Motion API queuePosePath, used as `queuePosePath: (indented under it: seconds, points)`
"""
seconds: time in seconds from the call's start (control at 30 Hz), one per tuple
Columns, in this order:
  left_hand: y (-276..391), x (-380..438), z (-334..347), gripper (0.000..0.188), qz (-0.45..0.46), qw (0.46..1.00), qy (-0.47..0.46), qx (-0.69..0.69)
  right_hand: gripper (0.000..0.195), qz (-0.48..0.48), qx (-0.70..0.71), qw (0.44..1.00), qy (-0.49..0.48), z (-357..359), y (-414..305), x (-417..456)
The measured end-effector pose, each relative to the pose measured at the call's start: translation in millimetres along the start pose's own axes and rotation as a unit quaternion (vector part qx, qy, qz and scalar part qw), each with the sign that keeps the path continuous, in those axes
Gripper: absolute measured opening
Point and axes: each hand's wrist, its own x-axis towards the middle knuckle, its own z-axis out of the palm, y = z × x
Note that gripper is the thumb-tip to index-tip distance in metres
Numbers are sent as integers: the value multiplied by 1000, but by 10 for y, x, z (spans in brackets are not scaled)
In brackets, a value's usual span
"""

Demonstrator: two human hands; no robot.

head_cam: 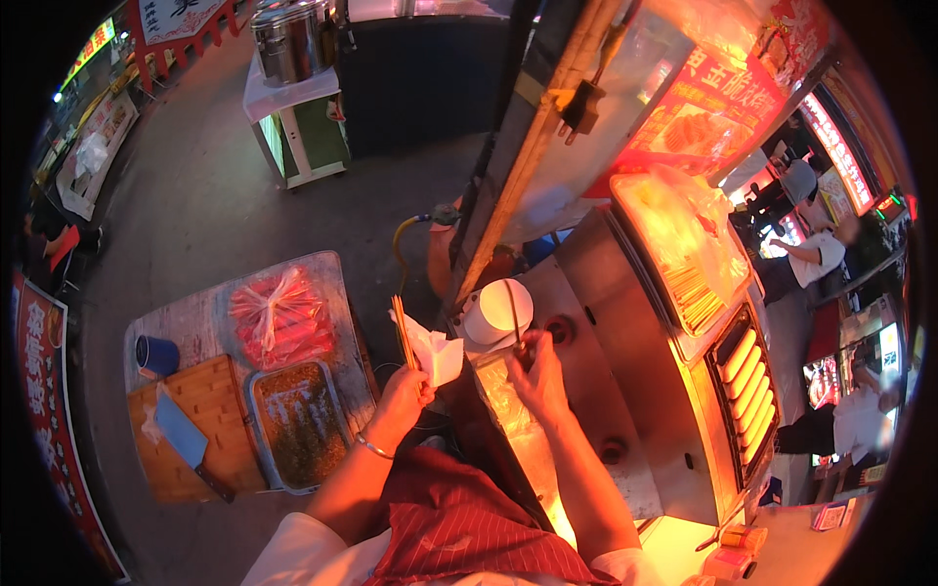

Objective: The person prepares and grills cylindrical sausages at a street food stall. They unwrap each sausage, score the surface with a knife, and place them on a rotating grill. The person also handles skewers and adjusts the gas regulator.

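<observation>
My left hand [404, 399] grips a few thin wooden sticks [400, 326] together with a folded piece of white paper [442, 357]. To its right, my right hand [538, 377] is closed around the dark end of a slim utensil [513, 311]. That utensil points away from me across a white round container [489, 313], and I cannot tell whether its far end touches the container. The container stands at the left end of a metal cooking stand [630, 286]. Below my right hand, clear plastic wrap [513, 410] glows in orange light along the stand's near edge.
Pale sausages [749, 395] lie in a dark tray at right, beyond which people stand. A plastic-covered tray [678, 249] holds skewers. At left, a table carries a cleaver [181, 428] on a cutting board [146, 461], a sauce tray [256, 417] and red bagged packs [282, 315]. A plug [582, 106] hangs above.
</observation>
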Motion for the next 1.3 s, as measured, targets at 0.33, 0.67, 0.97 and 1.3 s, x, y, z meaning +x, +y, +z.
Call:
queuePosePath:
  seconds: [0.33,0.67,0.97,1.3]
  points:
    - [-6,-282,576,10,-41,994,-100,32,24,162,291,937,-103,183,-295,-801]
    - [-336,-421,491,3,-50,986,-122,97,25,143,191,968,-79,273,-56,-1354]
    - [-406,-754,513,11,-83,995,-52,5,28,73,16,997,3,253,-388,-1822]
    - [-761,-1407,728,5,-112,985,-52,-124,27,75,-34,993,90,-78,-655,-2743]
